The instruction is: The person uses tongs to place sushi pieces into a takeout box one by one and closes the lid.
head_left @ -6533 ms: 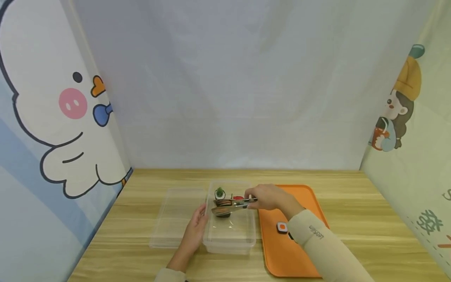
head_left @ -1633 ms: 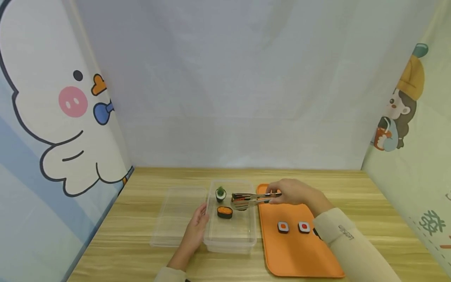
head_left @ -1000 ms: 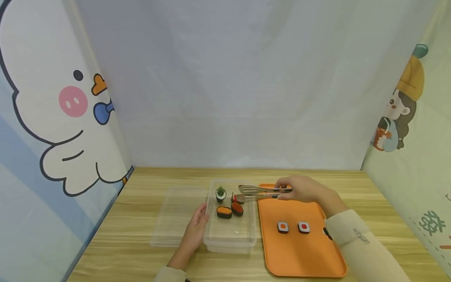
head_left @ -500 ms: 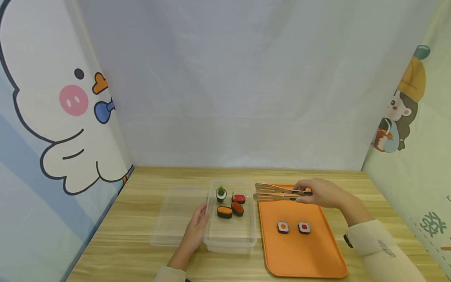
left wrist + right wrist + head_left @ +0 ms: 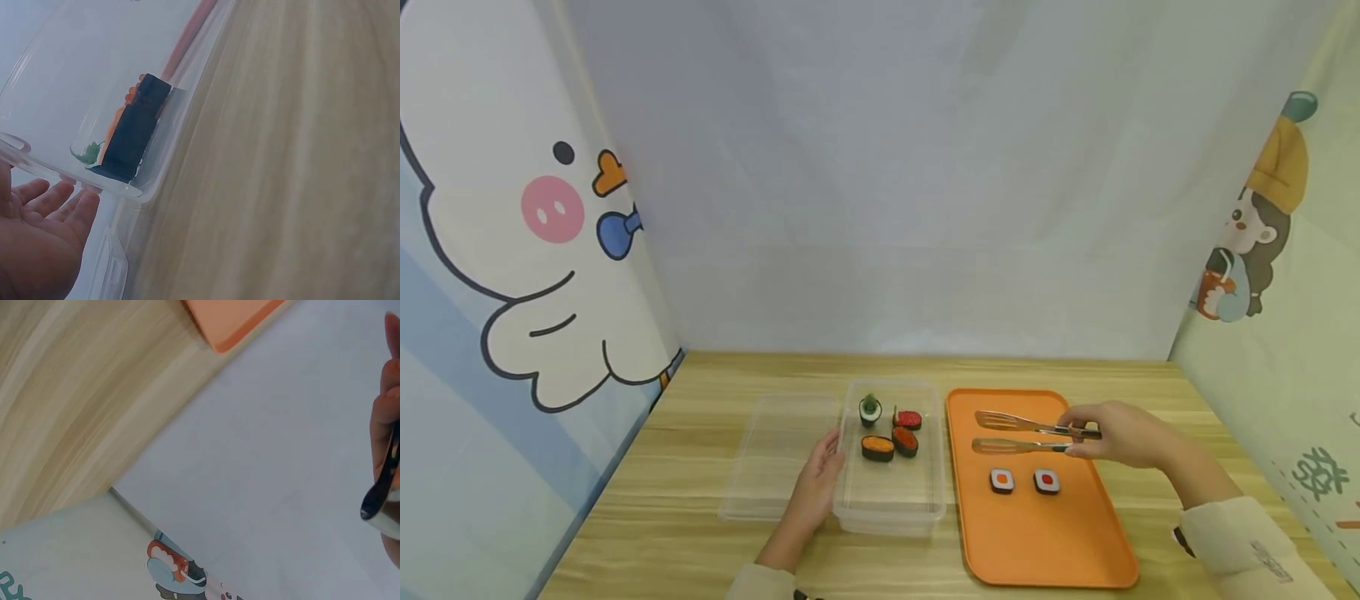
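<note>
Tongs [image 5: 1026,433] held by right hand [image 5: 1112,433] fingers, over orange tray [image 5: 1037,542] | left hand [image 5: 820,483] flat against clear container [image 5: 887,517] | sleeve print unreadable

Right hand [image 5: 386,394]: cut off by the right edge in the right wrist view; only part of the fingers shows.
Tongs [image 5: 381,487]: only the dark handle end shows there; the blades lie out of frame.
Orange tray [image 5: 228,319]: only one corner shows, cut by the top edge.
Left hand [image 5: 37,244]: cut off at the lower left corner.
Sushi pieces [image 5: 128,134]: blurred behind the clear container [image 5: 75,75] wall; how many cannot be told.
</note>
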`<state>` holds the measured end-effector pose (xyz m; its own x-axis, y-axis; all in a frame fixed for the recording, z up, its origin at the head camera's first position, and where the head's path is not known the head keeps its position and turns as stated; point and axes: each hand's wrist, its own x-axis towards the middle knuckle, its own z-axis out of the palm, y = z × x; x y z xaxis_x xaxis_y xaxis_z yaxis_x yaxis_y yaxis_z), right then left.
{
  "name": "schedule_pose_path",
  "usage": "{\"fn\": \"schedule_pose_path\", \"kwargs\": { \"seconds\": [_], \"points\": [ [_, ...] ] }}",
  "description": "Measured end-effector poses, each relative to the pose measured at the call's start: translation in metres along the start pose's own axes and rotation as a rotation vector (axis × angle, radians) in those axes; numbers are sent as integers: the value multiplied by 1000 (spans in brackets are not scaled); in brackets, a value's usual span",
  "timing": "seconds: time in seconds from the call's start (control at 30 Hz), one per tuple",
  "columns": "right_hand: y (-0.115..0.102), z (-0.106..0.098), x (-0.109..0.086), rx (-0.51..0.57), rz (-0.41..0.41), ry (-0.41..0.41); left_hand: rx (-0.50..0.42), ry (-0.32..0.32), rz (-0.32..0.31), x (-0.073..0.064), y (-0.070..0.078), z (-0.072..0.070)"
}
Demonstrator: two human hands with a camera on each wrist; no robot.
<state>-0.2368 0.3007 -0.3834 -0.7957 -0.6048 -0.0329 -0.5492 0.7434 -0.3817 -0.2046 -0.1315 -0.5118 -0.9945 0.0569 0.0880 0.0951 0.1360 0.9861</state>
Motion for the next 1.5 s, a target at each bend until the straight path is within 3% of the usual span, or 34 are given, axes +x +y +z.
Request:
{"fn": "schedule_pose_path", "kwargs": {
  "seconds": [0.27,0.87,1.5],
  "points": [
    [9,13,-15,60,20,-56,-22,-14,13,0,1,1],
    [29,43,-24,131,10,-63,-27,-9,10,1,1,1],
    [18,35,-20,209,13,-82,-10,3,8,1,-1,2]
  ]
}}
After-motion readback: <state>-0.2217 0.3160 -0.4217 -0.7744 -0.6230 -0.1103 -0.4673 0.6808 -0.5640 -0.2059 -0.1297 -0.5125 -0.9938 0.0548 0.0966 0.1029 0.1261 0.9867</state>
